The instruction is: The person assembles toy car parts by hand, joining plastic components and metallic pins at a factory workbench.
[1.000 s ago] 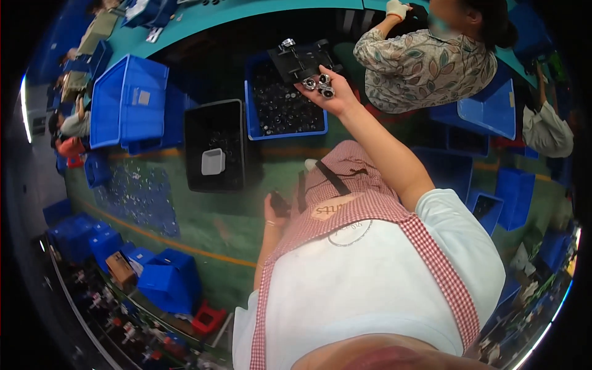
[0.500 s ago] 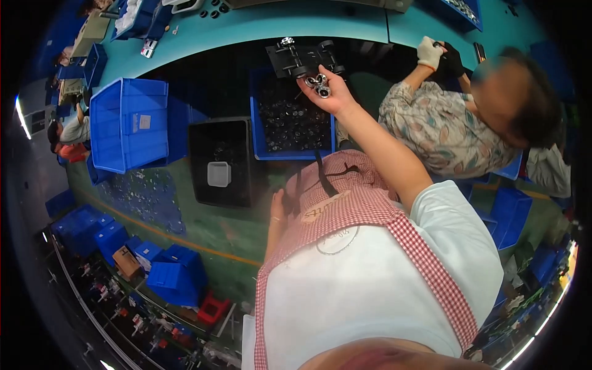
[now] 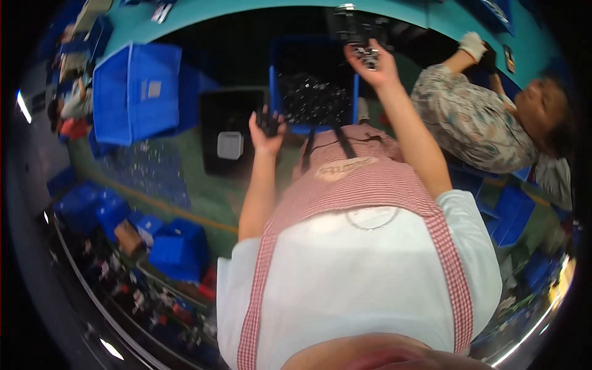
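My right hand is palm up with its fingers curled around several small chrome-and-black toy wheels. Just beyond its fingertips, at the table's edge, is a dark toy-car chassis with wheels, blurred; whether the hand touches it I cannot tell. My left hand is raised left of the apron, fingers curled up around a few small black parts, too blurred to name. Between the hands and farther off stands a blue bin filled with small, shiny black round parts.
A black bin holding a white tub stands left of the blue bin. Large blue crates are stacked farther left. The teal table curves across the far side. A co-worker sits close on my right, hands at the table.
My left hand has come up from beside the apron and now shows black parts in it. The view has shifted, and my right hand still holds the wheels near the chassis.
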{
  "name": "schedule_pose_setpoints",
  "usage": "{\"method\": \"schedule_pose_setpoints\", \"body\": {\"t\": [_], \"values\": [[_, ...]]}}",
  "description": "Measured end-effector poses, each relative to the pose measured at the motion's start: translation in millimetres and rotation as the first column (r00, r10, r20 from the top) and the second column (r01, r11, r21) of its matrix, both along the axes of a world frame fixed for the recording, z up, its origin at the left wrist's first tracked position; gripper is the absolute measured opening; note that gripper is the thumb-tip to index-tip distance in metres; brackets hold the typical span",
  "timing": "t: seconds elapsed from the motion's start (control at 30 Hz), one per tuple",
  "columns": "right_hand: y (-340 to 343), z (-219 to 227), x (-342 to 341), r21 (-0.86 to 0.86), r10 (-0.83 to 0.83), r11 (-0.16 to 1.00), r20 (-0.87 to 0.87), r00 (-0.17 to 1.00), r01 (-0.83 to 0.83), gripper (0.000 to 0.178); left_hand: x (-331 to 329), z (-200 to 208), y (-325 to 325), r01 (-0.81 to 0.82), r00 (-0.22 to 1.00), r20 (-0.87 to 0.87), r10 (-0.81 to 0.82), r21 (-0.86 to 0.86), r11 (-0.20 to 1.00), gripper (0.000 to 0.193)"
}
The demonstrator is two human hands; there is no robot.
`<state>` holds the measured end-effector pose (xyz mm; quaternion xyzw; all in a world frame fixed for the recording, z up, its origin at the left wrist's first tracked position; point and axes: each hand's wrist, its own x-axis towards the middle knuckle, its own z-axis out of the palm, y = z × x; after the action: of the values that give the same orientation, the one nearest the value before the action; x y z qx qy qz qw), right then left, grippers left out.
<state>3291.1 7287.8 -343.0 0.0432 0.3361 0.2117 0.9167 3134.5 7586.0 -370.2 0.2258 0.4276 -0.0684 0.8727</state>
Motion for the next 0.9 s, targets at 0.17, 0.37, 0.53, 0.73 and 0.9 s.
{"method": "schedule_pose_setpoints", "body": {"t": [0.17,0.37,0.53,0.73,0.9], "values": [[1.2,-12.8,-18.1,0.067,-0.06,0.996,0.077,0.995,0.055,0.026,90.6,47.8,-13.9,0.021,0.819,0.533,0.213,-0.398,0.917,0.043],[-7.7,-7.4,-17.7,-0.006,-0.057,0.998,0.1,0.993,0.058,0.025,136.1,60.6,-34.5,-0.048,0.815,0.478,0.327,-0.507,0.861,0.039],[-20.6,7.3,-17.9,-0.14,-0.07,0.987,0.097,0.993,0.083,0.027,148.0,67.0,-48.1,-0.041,0.818,0.482,0.313,-0.495,0.868,0.042],[-0.6,17.3,-15.3,-0.109,-0.039,0.993,0.041,0.998,0.043,0.027,121.6,54.4,-32.3,0.104,0.822,0.55,0.15,-0.404,0.909,0.043],[12.2,23.1,-15.1,-0.164,-0.105,0.981,0.023,0.994,0.107,0.025,44.4,30.9,-14.8,0.124,0.916,0.4,0.033,-0.359,0.925,0.043]]}}
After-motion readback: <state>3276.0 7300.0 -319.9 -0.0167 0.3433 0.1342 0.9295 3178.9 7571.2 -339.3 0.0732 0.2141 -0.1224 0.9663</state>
